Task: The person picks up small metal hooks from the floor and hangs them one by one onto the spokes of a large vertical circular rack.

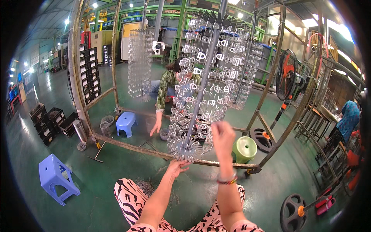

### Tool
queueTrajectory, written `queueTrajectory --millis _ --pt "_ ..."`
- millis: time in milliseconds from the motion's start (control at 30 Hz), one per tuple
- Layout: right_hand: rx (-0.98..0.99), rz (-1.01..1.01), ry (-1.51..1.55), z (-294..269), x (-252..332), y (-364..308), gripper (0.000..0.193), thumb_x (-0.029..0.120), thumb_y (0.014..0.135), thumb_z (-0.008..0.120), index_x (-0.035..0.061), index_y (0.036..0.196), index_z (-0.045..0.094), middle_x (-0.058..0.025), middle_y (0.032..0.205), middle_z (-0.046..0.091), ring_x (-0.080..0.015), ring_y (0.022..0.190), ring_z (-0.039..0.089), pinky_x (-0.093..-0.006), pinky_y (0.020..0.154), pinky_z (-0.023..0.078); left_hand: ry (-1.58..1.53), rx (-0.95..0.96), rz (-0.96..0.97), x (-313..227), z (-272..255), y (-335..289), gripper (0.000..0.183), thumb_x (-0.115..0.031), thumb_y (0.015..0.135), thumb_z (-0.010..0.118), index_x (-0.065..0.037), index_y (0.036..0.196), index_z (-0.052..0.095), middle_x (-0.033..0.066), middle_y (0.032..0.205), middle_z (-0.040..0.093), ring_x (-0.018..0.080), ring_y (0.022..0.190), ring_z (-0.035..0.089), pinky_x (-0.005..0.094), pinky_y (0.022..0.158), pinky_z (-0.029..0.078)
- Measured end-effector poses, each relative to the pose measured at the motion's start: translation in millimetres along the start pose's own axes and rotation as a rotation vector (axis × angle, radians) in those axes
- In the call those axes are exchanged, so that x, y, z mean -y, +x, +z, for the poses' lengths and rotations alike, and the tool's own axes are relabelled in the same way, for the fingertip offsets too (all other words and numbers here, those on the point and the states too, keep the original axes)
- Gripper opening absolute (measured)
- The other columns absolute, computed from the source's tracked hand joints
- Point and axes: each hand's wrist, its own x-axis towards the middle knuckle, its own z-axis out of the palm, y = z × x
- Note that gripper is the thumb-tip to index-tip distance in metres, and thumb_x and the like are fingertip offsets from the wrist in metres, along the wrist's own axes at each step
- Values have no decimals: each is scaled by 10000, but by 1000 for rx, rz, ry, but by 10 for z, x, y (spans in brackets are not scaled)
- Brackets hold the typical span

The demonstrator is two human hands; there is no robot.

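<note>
A tall hanging rack (203, 81) with a grey central pole carries many small shiny metal parts on thin wires in front of me. My left hand (177, 168) is palm up under the rack's lowest ring of wires (184, 149), fingers apart, close to or touching the wire ends. To the right of the pole, my right hand (223, 137) is raised, its fingers curled closed beside the lower rows of parts. Whatever it may be holding is hidden.
A rusty metal frame (150, 150) surrounds the rack. Across it crouches a person in a green patterned sleeve (162, 89), one hand reaching down near a small tub (164, 134). Blue stools (58, 176), a green stool (245, 150) and a fan (286, 75) stand around.
</note>
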Motion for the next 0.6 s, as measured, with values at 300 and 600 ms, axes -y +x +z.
queueTrajectory --millis 300,600 --pt "-29 -193 -9 78 403 1579 229 149 842 593 -27 981 642 -184 789 653 -265 697 648 -325 633 489 -3 -3 -42 20 33 69 153 -1 843 555 -44 987 526 109 1062 599 287 1031 595 489 807 465" --pt "266 156 69 -15 536 1691 219 133 805 638 -23 954 669 -98 760 682 -115 610 613 -245 541 490 -2 -12 -21 3 -31 25 214 -28 802 608 -51 1003 541 86 1011 630 238 960 627 468 799 461"
